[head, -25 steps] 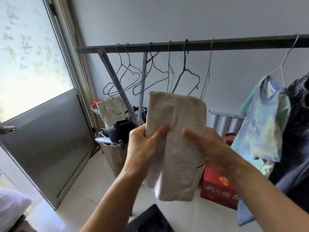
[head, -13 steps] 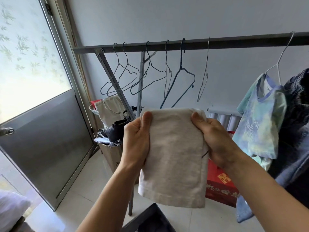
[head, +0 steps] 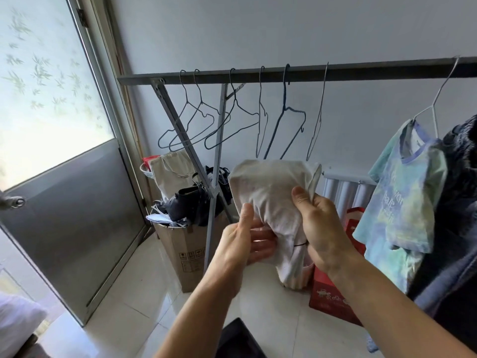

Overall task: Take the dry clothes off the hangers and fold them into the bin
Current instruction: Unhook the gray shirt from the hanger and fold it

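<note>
I hold a folded off-white garment [head: 271,192] in front of me at chest height, bent over on itself. My left hand [head: 242,244] grips its lower left part, thumb in front and fingers behind the cloth. My right hand [head: 320,228] pinches its right side, thumb on the front. A grey metal rail [head: 361,72] carries several empty wire hangers [head: 232,117]. On the right a tie-dye blue-green T-shirt [head: 407,202] hangs on a white hanger, next to a dark garment [head: 462,202]. The corner of a dark bin [head: 240,339] shows at the bottom edge.
A cardboard box [head: 185,251] stuffed with bags and shoes stands under the rail beside its slanted leg. A red box [head: 333,298] sits on the tiled floor to the right. A metal door [head: 67,208] with frosted glass is at the left. A white radiator [head: 346,192] lines the wall.
The garment hung flat from both hands at its top edge; now it is doubled over, my left hand has dropped to its lower part and my right holds its side.
</note>
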A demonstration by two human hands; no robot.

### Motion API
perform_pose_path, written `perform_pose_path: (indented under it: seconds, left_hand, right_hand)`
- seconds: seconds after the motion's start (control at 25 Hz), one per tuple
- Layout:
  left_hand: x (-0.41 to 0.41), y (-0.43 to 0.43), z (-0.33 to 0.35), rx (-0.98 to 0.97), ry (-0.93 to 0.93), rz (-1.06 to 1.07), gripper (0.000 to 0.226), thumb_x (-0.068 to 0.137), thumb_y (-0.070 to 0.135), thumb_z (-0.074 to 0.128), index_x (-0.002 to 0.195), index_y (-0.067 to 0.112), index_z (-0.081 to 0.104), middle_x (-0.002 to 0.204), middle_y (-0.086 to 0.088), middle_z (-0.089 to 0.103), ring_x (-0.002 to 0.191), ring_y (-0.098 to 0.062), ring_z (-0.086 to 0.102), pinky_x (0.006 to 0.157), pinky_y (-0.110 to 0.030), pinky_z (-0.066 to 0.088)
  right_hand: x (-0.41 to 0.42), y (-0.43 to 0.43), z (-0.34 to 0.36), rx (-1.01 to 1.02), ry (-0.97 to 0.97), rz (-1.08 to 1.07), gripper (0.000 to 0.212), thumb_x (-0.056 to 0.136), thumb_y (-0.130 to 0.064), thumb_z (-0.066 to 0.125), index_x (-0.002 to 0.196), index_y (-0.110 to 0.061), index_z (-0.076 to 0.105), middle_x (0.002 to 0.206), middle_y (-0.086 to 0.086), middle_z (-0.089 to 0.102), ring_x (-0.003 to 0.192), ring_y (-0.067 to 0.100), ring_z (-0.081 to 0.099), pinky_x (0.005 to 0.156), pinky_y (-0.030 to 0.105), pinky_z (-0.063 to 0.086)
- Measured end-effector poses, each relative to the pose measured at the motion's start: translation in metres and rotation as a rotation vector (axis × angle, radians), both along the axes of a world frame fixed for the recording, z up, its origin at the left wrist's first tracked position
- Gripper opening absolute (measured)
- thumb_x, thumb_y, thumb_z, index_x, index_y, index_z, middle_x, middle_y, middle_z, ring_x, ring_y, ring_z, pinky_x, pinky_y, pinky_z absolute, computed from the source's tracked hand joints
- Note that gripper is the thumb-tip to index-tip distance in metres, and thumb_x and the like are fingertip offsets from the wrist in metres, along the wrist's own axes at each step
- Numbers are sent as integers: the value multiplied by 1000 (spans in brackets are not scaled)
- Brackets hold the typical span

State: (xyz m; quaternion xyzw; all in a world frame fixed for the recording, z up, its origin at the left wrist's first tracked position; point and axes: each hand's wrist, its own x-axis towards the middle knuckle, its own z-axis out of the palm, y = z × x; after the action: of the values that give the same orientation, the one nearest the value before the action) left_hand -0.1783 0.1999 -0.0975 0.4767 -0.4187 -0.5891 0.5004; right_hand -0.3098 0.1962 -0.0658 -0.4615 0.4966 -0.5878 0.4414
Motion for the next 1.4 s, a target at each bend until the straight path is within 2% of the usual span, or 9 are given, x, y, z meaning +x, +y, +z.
perform_pose_path:
  seconds: [0.08, 0.2, 0.36, 0.52, 0.8, 0.92, 1.08, 1.24, 1.4]
  left_hand:
    - [-2, 0, -4, 96, 175, -49, 70, 88, 64, 45, 117, 3, 64, 103, -18, 74, 91, -26, 74, 80, -36, 58]
    - [-10, 7, -7, 90, 453, -82, 71, 83, 57, 56, 127, 1, 58, 118, -18, 69, 110, -28, 68, 95, -40, 55]
    - [-17, 8, -14, 49, 813, 62, 79, 61, 32, 89, 125, -3, 60, 119, -23, 67, 109, -33, 67, 91, -45, 56]
    - [-20, 7, -25, 66, 751, 306, 50, 68, 17, 79, 113, 0, 66, 109, -20, 72, 100, -32, 70, 94, -48, 53]
    - [-21, 22, -36, 8, 778, 349, 47, 80, 25, 69, 120, 1, 63, 111, -21, 71, 100, -31, 70, 79, -43, 56]
    - [-25, 31, -42, -17, 810, 347, 49, 82, 25, 68, 125, 3, 60, 118, -21, 68, 107, -33, 68, 82, -45, 56]
    - [-14, 43, -61, -44, 761, 384, 49, 77, 11, 76, 122, 0, 60, 117, -21, 69, 107, -32, 68, 84, -45, 57]
    - [41, 52, -81, 11, 535, 354, 63, 63, 23, 83, 117, 0, 61, 101, -15, 72, 81, -26, 71, 57, -35, 58]
    - [92, 48, -89, 97, 124, 308, 41, 77, 29, 80, 107, 4, 67, 98, -11, 76, 86, -23, 73, 66, -32, 59]
  right_hand:
    - [6, 5, -6, 51, -174, 63, 35, 100, -31, 49, 112, -2, 65, 106, 9, 73, 105, 22, 68, 101, 45, 49]
    - [12, 16, -12, 123, -405, 148, 29, 100, -27, 48, 108, -5, 65, 101, 10, 75, 97, 23, 72, 95, 44, 51]
    - [25, 27, -30, 165, -556, 125, 29, 98, -26, 50, 117, -6, 62, 105, 11, 74, 100, 25, 71, 94, 42, 52]
    - [31, 31, -46, 206, -518, 52, 26, 98, -27, 53, 113, -8, 63, 102, 10, 75, 97, 25, 71, 94, 46, 53]
    - [11, 36, -55, 245, -217, 67, 25, 91, -29, 63, 113, -16, 65, 98, 2, 75, 92, 19, 72, 86, 42, 57]
    - [3, 34, -52, 333, -333, 240, 39, 80, -43, 68, 106, -14, 67, 95, 5, 77, 93, 26, 72, 88, 51, 55]
    - [4, 19, -61, 409, -528, 333, 33, 84, -18, 68, 113, -2, 66, 101, 18, 74, 92, 33, 72, 73, 48, 60]
    - [15, 4, -77, 333, -364, 332, 20, 91, -11, 61, 111, -10, 65, 101, 15, 74, 85, 27, 73, 62, 38, 60]
    - [49, -11, -102, 300, -104, 425, 14, 93, -20, 61, 103, -11, 65, 100, 14, 73, 87, 28, 71, 79, 47, 58]
